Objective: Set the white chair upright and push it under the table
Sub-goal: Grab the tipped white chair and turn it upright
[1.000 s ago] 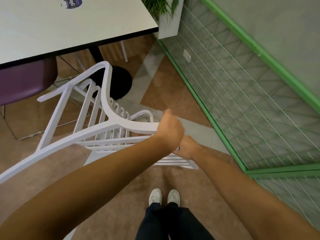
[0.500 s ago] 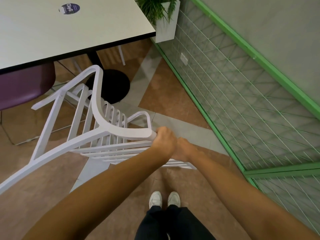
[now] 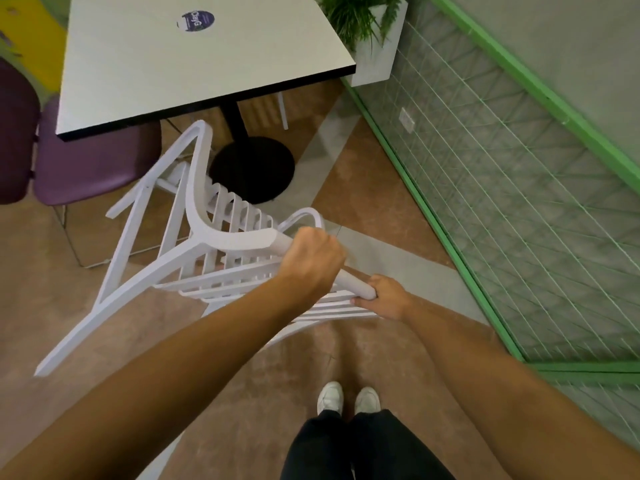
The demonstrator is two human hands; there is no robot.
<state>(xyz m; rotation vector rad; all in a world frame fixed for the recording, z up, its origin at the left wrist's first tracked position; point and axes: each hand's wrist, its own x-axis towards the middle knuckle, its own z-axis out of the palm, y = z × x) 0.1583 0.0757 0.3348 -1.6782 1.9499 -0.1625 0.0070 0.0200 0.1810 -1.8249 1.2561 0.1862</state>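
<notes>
The white slatted chair (image 3: 194, 233) is tipped over, lifted at an angle in front of me, with its legs pointing left and toward the table. My left hand (image 3: 311, 261) is closed around one white leg near its end. My right hand (image 3: 384, 296) grips the chair's frame just below that leg's tip. The white table (image 3: 138, 74) with a black edge stands beyond the chair, its black pedestal base (image 3: 252, 168) on the floor right behind the chair.
A purple chair (image 3: 86, 164) sits at the table's left side. A green-framed mesh partition (image 3: 485, 209) runs along the right. A white planter with a green plant (image 3: 374, 39) stands by the table's far right corner. My white shoes (image 3: 348, 398) are on the brown floor below.
The chair has turned and swung a little, its leg end now sticking out past my left hand. Both hands stayed on the chair. The view tilted up, showing more of the table.
</notes>
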